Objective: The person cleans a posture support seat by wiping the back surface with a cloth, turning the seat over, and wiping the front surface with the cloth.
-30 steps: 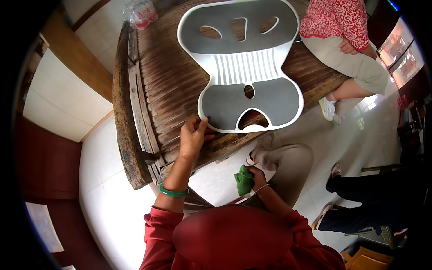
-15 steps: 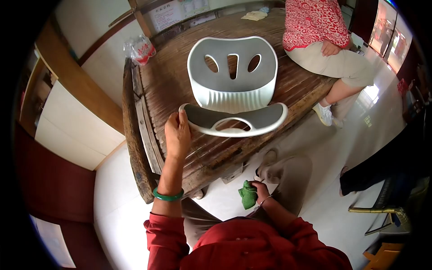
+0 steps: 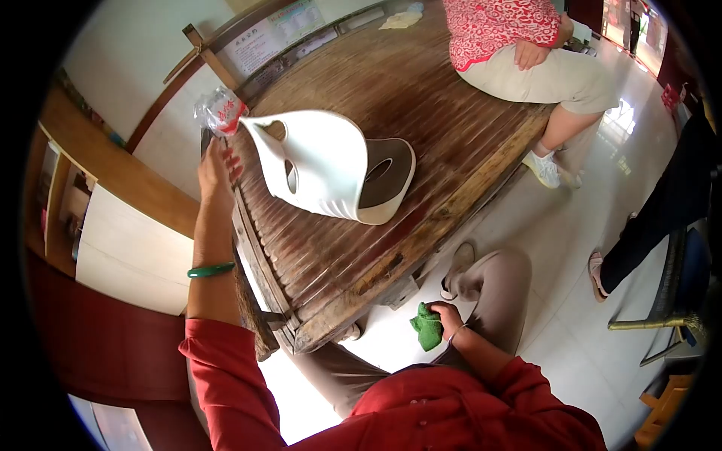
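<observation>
A white and grey moulded plastic seat with cut-out holes (image 3: pixel 312 161) rests on the wooden slatted platform, its white outer side turned towards me and its grey inner face partly showing at right. My left hand (image 3: pixel 216 171) is raised at the platform's left edge, fingers apart, left of the seat and just below a clear plastic bag with red print (image 3: pixel 222 111). No hold on the seat shows there. Low by my right knee, my right hand (image 3: pixel 449 319) has its fingers closed on a crumpled green cloth (image 3: pixel 427 328).
The platform (image 3: pixel 353 278) has a thick worn wooden edge. On its far right side sits a person in a red patterned top (image 3: pixel 500 34). Another person's dark-trousered leg (image 3: pixel 647 218) and a chair frame (image 3: pixel 654 325) are at right. A pale cloth (image 3: pixel 401 20) lies at the back.
The seat has turned round, so its white outer side now faces me. My left hand has left its edge and moved left and up. My right hand still grips the green cloth.
</observation>
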A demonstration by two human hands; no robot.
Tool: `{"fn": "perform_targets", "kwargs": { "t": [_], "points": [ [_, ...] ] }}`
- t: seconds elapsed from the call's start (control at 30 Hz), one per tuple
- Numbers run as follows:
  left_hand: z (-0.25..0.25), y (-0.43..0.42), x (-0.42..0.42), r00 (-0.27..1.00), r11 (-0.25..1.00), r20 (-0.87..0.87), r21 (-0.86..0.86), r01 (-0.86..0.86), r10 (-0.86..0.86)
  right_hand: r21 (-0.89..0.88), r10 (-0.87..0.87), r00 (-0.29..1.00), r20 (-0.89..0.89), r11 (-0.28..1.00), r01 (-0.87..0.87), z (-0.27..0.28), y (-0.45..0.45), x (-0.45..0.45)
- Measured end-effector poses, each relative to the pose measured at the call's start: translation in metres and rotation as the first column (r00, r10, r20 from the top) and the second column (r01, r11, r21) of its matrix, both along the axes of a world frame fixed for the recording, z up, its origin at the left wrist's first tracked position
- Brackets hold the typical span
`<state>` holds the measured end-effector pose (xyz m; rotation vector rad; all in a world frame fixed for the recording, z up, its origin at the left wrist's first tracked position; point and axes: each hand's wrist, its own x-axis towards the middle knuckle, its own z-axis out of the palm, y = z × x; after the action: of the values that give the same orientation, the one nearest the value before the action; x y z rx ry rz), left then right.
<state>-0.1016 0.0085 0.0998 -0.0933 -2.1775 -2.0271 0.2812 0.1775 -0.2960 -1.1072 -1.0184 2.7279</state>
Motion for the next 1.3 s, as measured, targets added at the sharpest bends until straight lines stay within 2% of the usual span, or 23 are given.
{"fn": "perform_targets", "kwargs": {
  "t": [0.1,0.13,0.17,0.2,0.3,0.33,0.4,0.47,0.53,0.6,0.63,0.67,0.73,0.77,0.8,0.87,0.93,1.03,1.07,1.17,1.23,1.27,1.3],
  "points": [
    [-0.009,0.036,0.039,0.969,0.967,-0.212,-0.247,0.069,-0.123,0.006,0.008,1.0,-0.01,1.0,-0.008,0.0,0.0,0.001],
    [-0.017,0.052,0.064,0.949,0.937,-0.282,-0.347,0.037,-0.142,0.005,0.013,1.0,-0.007,1.0,-0.013,0.002,0.0,0.001],
    [-0.026,0.061,0.076,0.954,0.914,-0.237,-0.397,0.079,-0.185,-0.001,0.014,1.0,-0.005,1.0,-0.014,0.006,0.001,0.002],
    [-0.04,0.065,0.081,0.942,0.854,-0.269,-0.519,0.035,-0.202,-0.006,0.014,1.0,-0.004,1.0,-0.014,0.008,0.001,0.002],
    [-0.068,0.078,0.117,0.94,0.79,-0.261,-0.613,0.017,-0.222,0.006,-0.01,1.0,-0.002,1.0,0.01,0.005,0.0,0.001],
    [-0.081,0.079,0.122,0.926,0.716,-0.282,-0.698,-0.018,-0.251,0.005,-0.012,1.0,0.0,1.0,0.012,0.002,0.0,0.002],
    [-0.1,0.087,0.141,0.929,0.652,-0.219,-0.758,0.03,-0.298,0.008,-0.009,1.0,-0.029,1.0,0.009,-0.003,0.0,0.002],
    [-0.128,0.091,0.145,0.893,0.539,-0.337,-0.831,-0.134,-0.297,0.008,0.008,1.0,-0.021,1.0,-0.008,-0.001,0.001,0.003],
    [-0.141,0.09,0.144,0.884,0.559,-0.355,-0.818,-0.135,-0.305,-0.002,0.016,1.0,-0.004,1.0,-0.016,0.003,0.002,0.002],
    [-0.15,0.091,0.136,0.874,0.503,-0.395,-0.837,-0.216,-0.282,-0.008,0.032,0.999,0.009,0.999,-0.032,0.006,0.002,0.002],
    [-0.146,0.092,0.136,0.923,0.576,-0.318,-0.805,-0.143,-0.216,-0.016,0.037,0.999,0.022,0.999,-0.037,0.007,0.003,0.002],
    [-0.144,0.089,0.133,0.924,0.578,-0.32,-0.802,-0.148,-0.208,-0.011,0.044,0.999,0.021,0.999,-0.044,0.004,0.003,0.001],
    [-0.143,0.077,0.121,0.965,0.736,-0.17,-0.676,0.035,-0.201,-0.006,0.024,1.0,0.003,1.0,-0.024,-0.003,0.003,0.001],
    [-0.16,0.064,0.104,0.907,0.717,-0.352,-0.692,-0.086,-0.232,-0.003,0.026,1.0,0.008,1.0,-0.026,-0.001,0.003,0.001],
    [-0.176,0.052,0.08,0.714,0.692,-0.647,-0.645,-0.324,-0.267,0.001,0.011,1.0,0.003,1.0,-0.011,0.003,0.002,0.0],
    [-0.17,0.042,0.065,0.86,0.834,-0.479,-0.537,-0.127,-0.177,0.005,-0.008,1.0,-0.007,1.0,0.008,0.003,0.001,0.001],
    [-0.159,0.036,0.062,0.953,0.854,-0.302,-0.504,-0.129,-0.034,0.036,0.025,1.0,-0.019,0.999,-0.024,-0.001,0.002,0.002],
    [-0.175,0.024,0.043,0.971,0.908,-0.23,-0.388,-0.156,0.069,-0.002,0.023,1.0,0.0,1.0,-0.023,0.006,0.003,0.002],
    [-0.178,0.024,0.043,0.96,0.908,-0.262,-0.37,-0.194,0.098,-0.003,0.026,1.0,-0.001,1.0,-0.026,0.006,0.003,0.002],
    [-0.193,0.018,0.027,0.977,0.905,-0.195,-0.397,-0.156,0.083,-0.017,0.033,0.999,0.022,0.999,-0.033,0.003,0.004,0.002],
    [-0.207,0.017,0.019,0.981,0.968,-0.192,-0.251,-0.014,-0.036,0.0,0.044,0.998,0.035,0.999,-0.044,0.002,0.004,0.002],
    [-0.21,0.016,0.022,0.982,0.968,-0.188,-0.25,-0.017,-0.031,0.001,0.048,0.998,0.039,0.999,-0.048,0.001,0.004,0.003],
    [-0.213,0.016,0.027,0.993,0.968,-0.113,-0.251,0.015,-0.044,-0.016,0.051,0.998,0.047,0.999,-0.05,0.0,0.005,0.002]
  ]
}}
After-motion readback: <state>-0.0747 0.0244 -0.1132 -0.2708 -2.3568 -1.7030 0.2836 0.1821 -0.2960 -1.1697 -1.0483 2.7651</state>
